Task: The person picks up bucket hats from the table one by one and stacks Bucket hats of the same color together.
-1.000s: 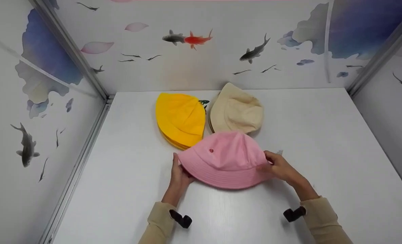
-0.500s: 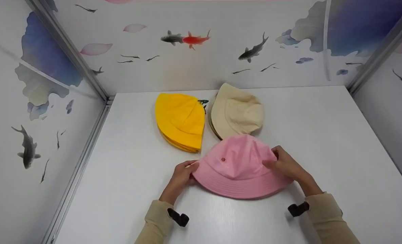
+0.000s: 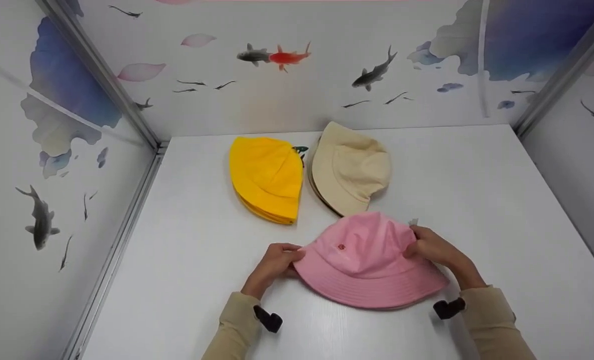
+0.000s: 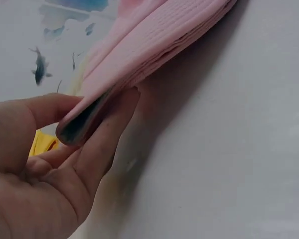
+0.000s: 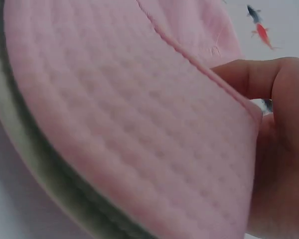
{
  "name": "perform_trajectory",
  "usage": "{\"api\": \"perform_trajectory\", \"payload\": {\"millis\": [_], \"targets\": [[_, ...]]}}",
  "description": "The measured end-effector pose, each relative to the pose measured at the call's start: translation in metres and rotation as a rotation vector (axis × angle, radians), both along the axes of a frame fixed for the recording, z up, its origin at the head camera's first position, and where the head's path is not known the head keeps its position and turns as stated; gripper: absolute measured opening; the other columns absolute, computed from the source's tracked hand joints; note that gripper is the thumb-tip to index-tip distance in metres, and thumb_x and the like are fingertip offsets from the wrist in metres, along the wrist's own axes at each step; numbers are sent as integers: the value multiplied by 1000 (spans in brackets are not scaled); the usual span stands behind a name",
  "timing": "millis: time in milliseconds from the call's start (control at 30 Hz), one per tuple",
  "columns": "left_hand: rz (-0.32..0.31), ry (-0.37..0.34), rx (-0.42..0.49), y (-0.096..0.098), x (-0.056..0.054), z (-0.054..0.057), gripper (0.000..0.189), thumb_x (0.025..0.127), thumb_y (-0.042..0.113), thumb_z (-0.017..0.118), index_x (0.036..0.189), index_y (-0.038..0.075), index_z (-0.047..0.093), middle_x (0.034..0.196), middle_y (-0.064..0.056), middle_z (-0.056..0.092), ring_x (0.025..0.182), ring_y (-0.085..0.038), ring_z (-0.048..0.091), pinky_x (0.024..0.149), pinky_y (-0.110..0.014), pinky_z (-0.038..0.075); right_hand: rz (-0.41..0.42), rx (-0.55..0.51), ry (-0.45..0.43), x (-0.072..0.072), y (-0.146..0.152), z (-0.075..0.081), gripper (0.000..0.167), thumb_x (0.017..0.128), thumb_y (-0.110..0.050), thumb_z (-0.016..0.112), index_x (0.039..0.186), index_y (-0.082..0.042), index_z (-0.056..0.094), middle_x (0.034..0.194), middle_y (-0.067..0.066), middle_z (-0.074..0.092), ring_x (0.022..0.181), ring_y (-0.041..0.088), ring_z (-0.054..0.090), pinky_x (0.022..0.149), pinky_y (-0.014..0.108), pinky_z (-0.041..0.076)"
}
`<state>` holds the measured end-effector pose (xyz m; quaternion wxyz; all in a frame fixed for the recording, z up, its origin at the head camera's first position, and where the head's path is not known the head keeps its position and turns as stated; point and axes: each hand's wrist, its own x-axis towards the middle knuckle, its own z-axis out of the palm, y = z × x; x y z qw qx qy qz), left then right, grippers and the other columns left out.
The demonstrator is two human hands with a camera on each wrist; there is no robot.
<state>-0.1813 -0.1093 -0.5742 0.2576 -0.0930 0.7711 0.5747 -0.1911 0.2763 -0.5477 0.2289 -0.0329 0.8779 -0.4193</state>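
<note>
A pink bucket hat (image 3: pixel 367 270), folded flat with a small red mark on its crown, lies between both hands near the front of the table. My left hand (image 3: pixel 277 263) pinches the left tip of its brim; in the left wrist view the thumb is above and the fingers are beneath the folded edge (image 4: pixel 134 64), which has a dark green lining. On the opposite side my right hand (image 3: pixel 434 249) grips the crown and brim fold, thumb on top. The right wrist view shows the stitched pink brim (image 5: pixel 129 114) with a greenish layer below it. Some right fingers are hidden behind the hat.
Behind the pink hat, a yellow bucket hat stack (image 3: pixel 266 180) lies folded at the left, with a beige bucket hat (image 3: pixel 352 165) to its right over a darker layer. White table (image 3: pixel 186 280) surrounds them; printed wall panels (image 3: pixel 297 100) enclose the back and sides.
Both hands have drawn the pink hat toward the front and right, off the yellow and beige hats. My left hand now has its thumb over the brim tip.
</note>
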Motion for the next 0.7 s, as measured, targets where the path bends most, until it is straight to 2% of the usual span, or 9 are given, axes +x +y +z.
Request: {"api": "perform_trajectory", "payload": {"millis": [100,167,233,367,467,600,700], "targets": [[37,40,-119,8,-1,1,32,91,24,73,114,2,73,113,-12,72,91,-15,64,85,-29,57,-39,61,25,-1,-3,-3,59,80,-14,66,134,7,50,139,29,52,124,36,48,105,52,42],[69,60,-166,13,-3,2,29,90,24,74,111,3,74,110,-12,73,89,-15,64,83,-29,57,-76,81,48,-2,-4,-5,57,82,-14,68,132,7,51,134,30,54,119,37,51,101,52,44],[101,87,-183,16,-4,2,28,90,23,73,109,3,75,107,-12,74,86,-15,66,78,-28,59,-108,87,80,-3,-6,-6,54,84,-15,68,130,7,51,127,30,57,112,38,54,96,51,46],[141,137,-167,18,-5,4,28,92,23,71,110,2,75,102,-12,74,77,-12,66,69,-24,59,-136,96,131,-4,-6,-9,58,90,-20,68,138,7,48,127,32,57,112,41,56,95,53,48],[117,143,-157,15,-4,7,28,92,22,71,110,1,74,98,-11,74,71,-11,66,64,-24,59,-135,104,130,-2,-4,-11,58,94,-23,67,140,5,48,126,31,57,112,39,57,93,50,50],[58,100,-152,9,-2,11,29,92,22,73,110,1,73,95,-11,73,63,-11,65,60,-26,60,-125,96,106,3,-1,-10,57,94,-27,69,138,3,50,123,28,59,108,35,56,88,43,50],[40,79,-153,5,-2,12,30,92,23,73,112,1,72,97,-11,72,64,-12,64,61,-26,60,-116,85,91,6,0,-9,58,93,-31,70,137,2,51,123,27,59,107,33,56,86,39,51]]}}
